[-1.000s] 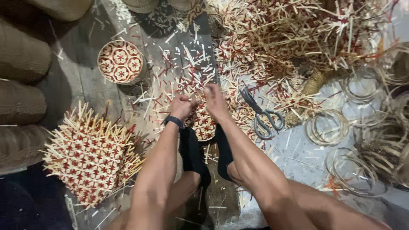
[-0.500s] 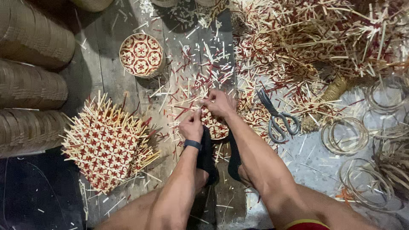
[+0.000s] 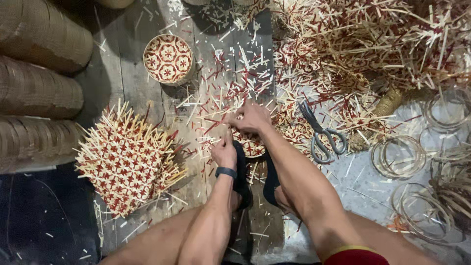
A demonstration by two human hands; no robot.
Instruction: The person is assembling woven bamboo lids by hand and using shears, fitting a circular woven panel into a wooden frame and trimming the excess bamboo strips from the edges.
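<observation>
A small round woven piece (image 3: pixel 249 145) of cream and red bamboo strips lies on the wooden floor between my feet in black sandals (image 3: pixel 241 174). My left hand (image 3: pixel 224 151), with a dark band at the wrist, pinches strips at its left edge. My right hand (image 3: pixel 251 118) grips strips at its far edge, fingers closed. Much of the woven piece is hidden under both hands.
A finished round basket (image 3: pixel 168 58) sits far left of centre. A stack of spiky woven mats (image 3: pixel 125 159) lies at left. Grey scissors (image 3: pixel 321 135) rest at right. Bamboo rings (image 3: pixel 398 157) and heaps of strips (image 3: pixel 373 44) fill the right. Stacked ring rolls (image 3: pixel 39 91) line the left edge.
The view has drifted, so everything sits a little lower and to the right. My left hand has slid nearer, down the piece's left edge; my right hand stays on its far edge.
</observation>
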